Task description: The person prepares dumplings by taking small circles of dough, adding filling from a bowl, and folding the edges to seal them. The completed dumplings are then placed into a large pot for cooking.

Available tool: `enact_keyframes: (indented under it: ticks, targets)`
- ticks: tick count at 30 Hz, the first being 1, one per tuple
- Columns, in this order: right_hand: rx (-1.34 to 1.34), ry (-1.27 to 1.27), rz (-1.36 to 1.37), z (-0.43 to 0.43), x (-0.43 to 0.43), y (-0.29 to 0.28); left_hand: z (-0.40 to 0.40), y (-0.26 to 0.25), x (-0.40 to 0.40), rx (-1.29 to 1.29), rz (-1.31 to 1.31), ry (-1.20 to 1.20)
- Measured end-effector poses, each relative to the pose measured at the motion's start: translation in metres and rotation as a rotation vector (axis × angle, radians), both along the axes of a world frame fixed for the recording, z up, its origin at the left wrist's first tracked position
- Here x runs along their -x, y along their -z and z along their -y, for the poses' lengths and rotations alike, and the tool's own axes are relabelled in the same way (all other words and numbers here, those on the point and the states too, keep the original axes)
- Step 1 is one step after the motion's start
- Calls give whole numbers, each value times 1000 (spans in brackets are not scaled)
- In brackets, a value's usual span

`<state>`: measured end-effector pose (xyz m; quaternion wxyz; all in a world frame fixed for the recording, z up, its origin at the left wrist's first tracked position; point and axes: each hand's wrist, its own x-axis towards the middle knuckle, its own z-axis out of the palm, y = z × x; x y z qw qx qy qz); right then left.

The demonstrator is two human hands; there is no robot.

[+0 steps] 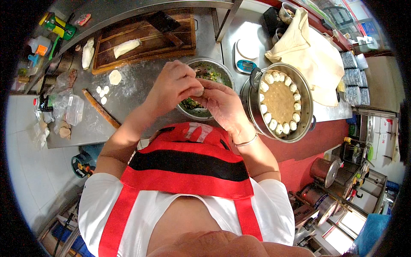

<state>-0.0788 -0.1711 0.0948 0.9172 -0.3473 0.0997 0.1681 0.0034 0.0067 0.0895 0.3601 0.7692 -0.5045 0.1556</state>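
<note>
My left hand (173, 82) and my right hand (221, 101) meet above a steel bowl (229, 75) of chopped green filling. Their fingertips pinch a small whitish piece, probably dough (198, 92), mostly hidden by the fingers. Right of the bowl, small filled dumplings (273, 124) form a ring along the inner edge of a round steamer pot (310, 106). On the steel counter (135, 86) at the left are a flat dough round (115, 77), several small dough pieces (102, 92) and a wooden rolling pin (101, 108).
A wooden board (144, 29) holds a dough roll (127, 48) and a cleaver (163, 22). Another dough roll (87, 53) lies beside it. A kitchen scale (247, 56) stands behind the steamer, near a cream cloth (308, 54). Plastic bags (61, 102) lie far left; a shelf rail crosses above.
</note>
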Motion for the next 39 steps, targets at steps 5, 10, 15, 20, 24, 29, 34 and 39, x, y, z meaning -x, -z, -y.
enact_keyframes:
  ticks: [5, 10, 15, 20, 24, 29, 34, 39]
  targets:
    - [69, 30, -4, -3, -1, 10, 0, 0, 20, -51, 187, -75]
    - [84, 66, -36, -7, -2, 11, -1, -3, 21, -224, 194, -79]
    - [873, -60, 445, 6, -5, 32, 7, -17, 25, 76, -221, -251]
    - [18, 67, 24, 1, -5, 17, -2, 4, 16, -5, -363, -108]
    - [121, 168, 39, 0, -2, 39, 9, 6, 18, -17, -345, -134]
    - [123, 333, -19, -4, 9, 62, 25, 36, 29, -18, -219, -202]
    - [158, 383, -21, 15, 21, 55, 55, 28, 44, -90, -120, -191]
    - [402, 694, -29, 130, 29, 62, 61, 22, 45, 9, -274, -133]
